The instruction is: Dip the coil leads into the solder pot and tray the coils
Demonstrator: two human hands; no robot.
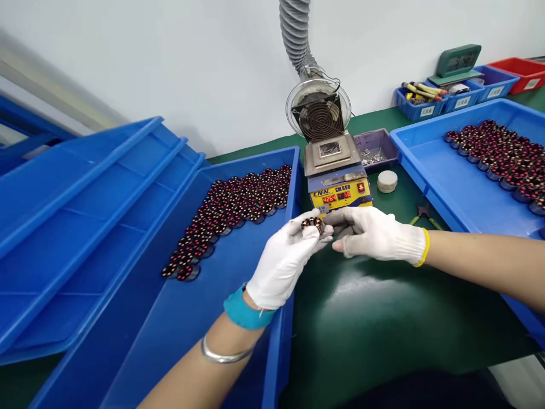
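My left hand [283, 258], in a white glove with a teal band at the wrist, is closed around a small round wound stator [313, 225] with copper-coloured coils, held tilted in the fingers. Close on its right side is my right hand [370, 234], in a white knitted glove with a yellow cuff. Its fingers are half bent, thumb apart from them, and the fingertips come right up to the stator; whether they touch it I cannot tell. Just behind both hands stands a blue and yellow solder pot [340, 193] with lit red digits.
Rows of stators fill part of the left blue tray [230, 261] and the right blue tray [460, 196]. Stacked blue trays [85, 227] lean at far left. A fume hose [296, 34], purple bin [385, 149], round white tin [387, 181] and green-handled pliers [423, 213] are near.
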